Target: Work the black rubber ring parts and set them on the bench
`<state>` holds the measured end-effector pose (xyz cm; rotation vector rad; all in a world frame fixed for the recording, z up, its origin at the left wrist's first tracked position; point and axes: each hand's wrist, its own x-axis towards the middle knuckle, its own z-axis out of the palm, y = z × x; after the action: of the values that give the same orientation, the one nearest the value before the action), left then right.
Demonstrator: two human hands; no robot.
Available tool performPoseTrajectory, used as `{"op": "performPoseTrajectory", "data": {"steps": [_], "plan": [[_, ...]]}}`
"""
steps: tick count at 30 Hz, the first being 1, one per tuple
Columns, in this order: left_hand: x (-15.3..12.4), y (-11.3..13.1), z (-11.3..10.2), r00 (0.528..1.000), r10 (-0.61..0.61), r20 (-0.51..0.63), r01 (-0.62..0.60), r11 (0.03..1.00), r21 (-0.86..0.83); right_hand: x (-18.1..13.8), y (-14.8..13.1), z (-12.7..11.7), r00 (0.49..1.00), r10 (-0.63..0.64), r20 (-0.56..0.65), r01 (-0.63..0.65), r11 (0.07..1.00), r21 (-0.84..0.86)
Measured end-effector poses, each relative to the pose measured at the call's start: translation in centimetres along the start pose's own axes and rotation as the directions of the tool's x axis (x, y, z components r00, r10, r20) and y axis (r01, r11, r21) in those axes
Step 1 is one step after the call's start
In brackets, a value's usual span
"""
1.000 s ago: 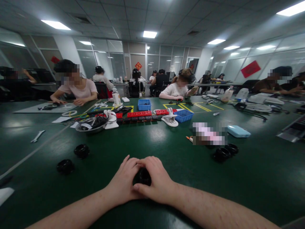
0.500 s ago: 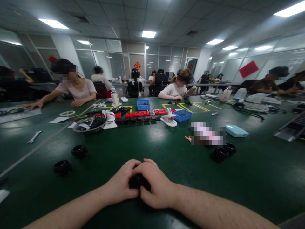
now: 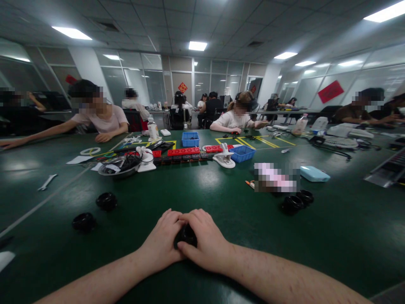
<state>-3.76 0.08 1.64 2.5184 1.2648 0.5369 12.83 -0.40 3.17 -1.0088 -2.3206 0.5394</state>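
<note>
My left hand and my right hand are cupped together on the green table, fingers curled around a small black round part that shows only between the thumbs. Both hands touch it and each other. Two similar black round parts lie to the left of my hands. A pair of the same black parts sits to the right.
A wrench lies at the far left. Farther off are a bowl of cables, red and black blocks, blue baskets, a light blue case. Other people sit around the table's far side.
My hands shifted slightly on the black part, which shows a little differently between the thumbs. The person at the far left stretched an arm out along the table.
</note>
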Motion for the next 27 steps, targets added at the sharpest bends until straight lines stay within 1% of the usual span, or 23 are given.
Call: {"op": "performPoseTrajectory", "data": {"steps": [3, 8, 11, 14, 17, 21, 24, 27], "plan": [[0.1, 0.2, -0.3, 0.999, 0.025, 0.019, -0.024, 0.999, -0.047, -0.1, 0.1, -0.1, 0.999, -0.042, -0.020, 0.043, 0.998, 0.042], [0.1, 0.0, -0.6, 0.996, 0.001, 0.091, 0.014, 0.986, -0.165, -0.3, 0.5, -0.2, 0.975, -0.210, -0.067, 0.218, 0.964, 0.154], [0.1, -0.4, -0.4, 0.997, 0.007, 0.077, 0.007, 0.982, -0.187, -0.4, 0.6, -0.3, 0.960, -0.270, -0.067, 0.278, 0.945, 0.172], [0.0, -0.7, -0.2, 0.998, 0.038, 0.057, -0.029, 0.988, -0.151, -0.4, 0.5, -0.3, 0.973, -0.221, -0.068, 0.229, 0.963, 0.141], [-0.2, -0.7, 0.0, 0.998, 0.044, 0.040, -0.042, 0.997, -0.060, -0.2, 0.3, -0.3, 0.985, -0.150, -0.082, 0.158, 0.982, 0.103], [-0.5, -0.1, 0.3, 0.999, -0.006, -0.032, 0.008, 0.998, 0.070, -0.1, 0.1, -0.2, 0.996, -0.070, -0.055, 0.072, 0.997, 0.040], [-0.4, 0.6, 0.5, 0.997, -0.034, -0.073, 0.040, 0.995, 0.093, -0.1, 0.0, 0.0, 0.999, -0.007, -0.036, 0.007, 1.000, 0.014], [-0.2, 0.9, 0.6, 0.996, -0.030, -0.081, 0.037, 0.996, 0.083, -0.1, 0.1, 0.2, 1.000, -0.003, -0.029, 0.005, 0.999, 0.044]]}}
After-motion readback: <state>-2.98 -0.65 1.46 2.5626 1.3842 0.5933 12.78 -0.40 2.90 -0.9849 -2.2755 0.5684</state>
